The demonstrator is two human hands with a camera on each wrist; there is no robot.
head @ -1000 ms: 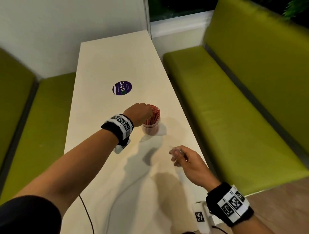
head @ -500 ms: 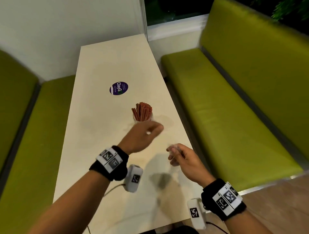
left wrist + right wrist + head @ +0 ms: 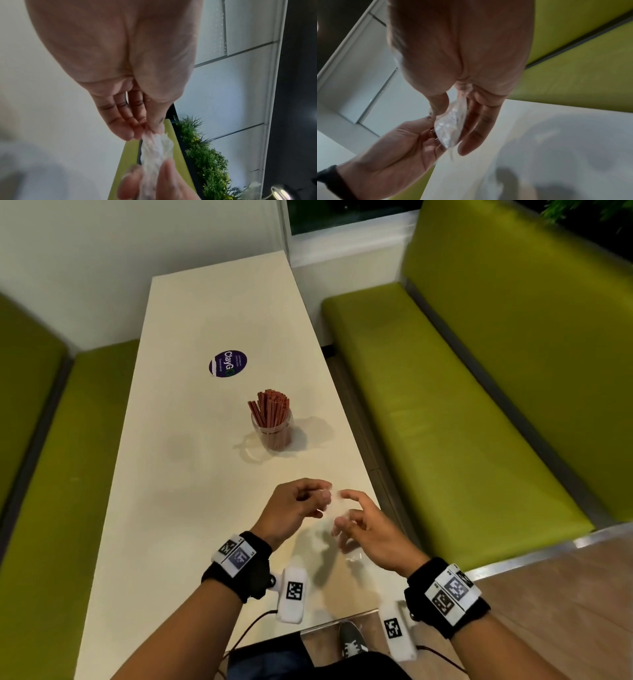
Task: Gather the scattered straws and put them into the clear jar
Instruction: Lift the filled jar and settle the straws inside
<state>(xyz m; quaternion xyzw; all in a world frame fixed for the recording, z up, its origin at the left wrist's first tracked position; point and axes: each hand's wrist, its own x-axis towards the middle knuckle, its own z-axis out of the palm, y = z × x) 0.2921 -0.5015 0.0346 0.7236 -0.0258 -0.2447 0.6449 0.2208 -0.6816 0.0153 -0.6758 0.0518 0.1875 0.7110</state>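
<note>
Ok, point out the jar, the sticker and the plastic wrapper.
jar [image 3: 276, 430], head view, clear wall near the rim.
sticker [image 3: 228, 363], head view, middle of the purple disc.
plastic wrapper [image 3: 157, 150], left wrist view, crumpled middle.

Straws [image 3: 270, 412] stand in jar [image 3: 274, 433] on table [image 3: 178, 474], behind both hands [image 3: 329, 515].

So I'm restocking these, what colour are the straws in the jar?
The straws in the clear jar are red, clearest in the head view.
</note>
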